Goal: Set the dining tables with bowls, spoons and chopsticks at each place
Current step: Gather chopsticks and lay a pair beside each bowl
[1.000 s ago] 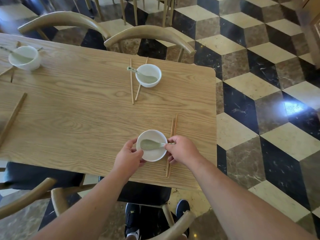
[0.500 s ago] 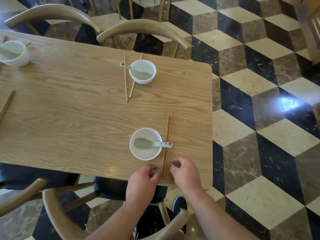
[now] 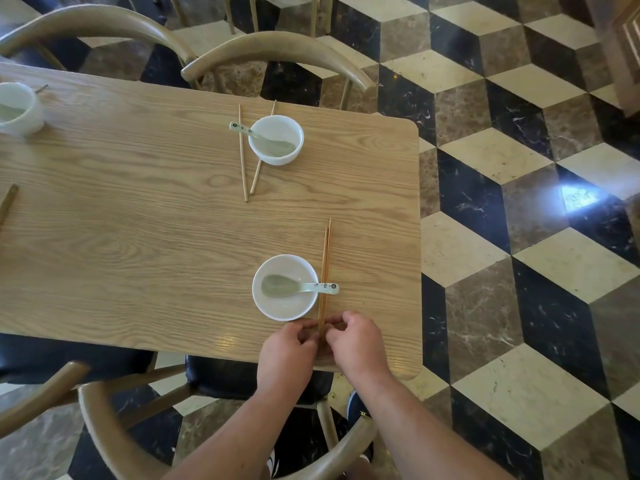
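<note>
**Both hands close on the near ends of the chopsticks, squaring up this place.**

The left hand (image 3: 287, 355) and right hand (image 3: 358, 344) meet fingertip to fingertip, curled and pinching the near ends of the pair of thin brown wooden chopsticks (image 3: 326, 258). A second ago they were on the bowl and spoon handle. They have since dropped back toward the table's near edge, so bowl and spoon look settled and only the sticks' alignment seems left here. From the pinch the chopsticks run straight away, side by side, passing under the handle of the pale green ceramic spoon (image 3: 277, 285). Its scoop lies in the small round white ceramic bowl (image 3: 277, 311), just beyond the left hand's fingers. Well beyond the grip on the light wood-grain table (image 3: 138, 237) sits a second white bowl (image 3: 291, 128) with its own sticks splayed — probably still to be straightened.
</note>
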Demonstrator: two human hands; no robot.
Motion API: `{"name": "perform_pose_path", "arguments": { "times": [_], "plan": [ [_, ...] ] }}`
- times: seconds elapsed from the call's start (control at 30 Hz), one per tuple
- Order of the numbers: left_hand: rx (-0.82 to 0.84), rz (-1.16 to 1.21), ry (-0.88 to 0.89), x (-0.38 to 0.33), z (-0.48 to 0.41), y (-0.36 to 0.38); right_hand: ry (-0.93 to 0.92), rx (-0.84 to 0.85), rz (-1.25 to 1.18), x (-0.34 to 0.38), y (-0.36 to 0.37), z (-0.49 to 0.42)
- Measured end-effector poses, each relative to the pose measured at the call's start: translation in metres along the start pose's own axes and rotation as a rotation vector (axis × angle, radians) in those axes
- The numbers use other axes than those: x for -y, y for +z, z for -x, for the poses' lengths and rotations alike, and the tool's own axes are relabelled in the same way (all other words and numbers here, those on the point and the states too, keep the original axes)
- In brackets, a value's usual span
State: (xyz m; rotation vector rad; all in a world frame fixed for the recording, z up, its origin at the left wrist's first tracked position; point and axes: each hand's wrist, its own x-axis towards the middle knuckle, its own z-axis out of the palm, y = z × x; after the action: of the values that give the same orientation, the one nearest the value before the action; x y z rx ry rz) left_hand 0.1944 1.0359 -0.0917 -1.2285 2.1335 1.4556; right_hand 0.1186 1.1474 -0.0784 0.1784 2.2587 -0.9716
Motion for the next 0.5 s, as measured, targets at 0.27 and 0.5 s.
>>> {"name": "perform_pose_path", "arguments": {
  "times": [0.27,0.5],
  "plan": [
    [0.023,0.005,0.007,0.004,0.000,-0.003,-0.008,0.013,-0.009,0.002,-0.004,0.005],
    [-0.051,-0.127,0.100,0.000,0.032,-0.012,-0.018,-0.007,0.041,-0.005,-0.036,0.028]
  ]
}}
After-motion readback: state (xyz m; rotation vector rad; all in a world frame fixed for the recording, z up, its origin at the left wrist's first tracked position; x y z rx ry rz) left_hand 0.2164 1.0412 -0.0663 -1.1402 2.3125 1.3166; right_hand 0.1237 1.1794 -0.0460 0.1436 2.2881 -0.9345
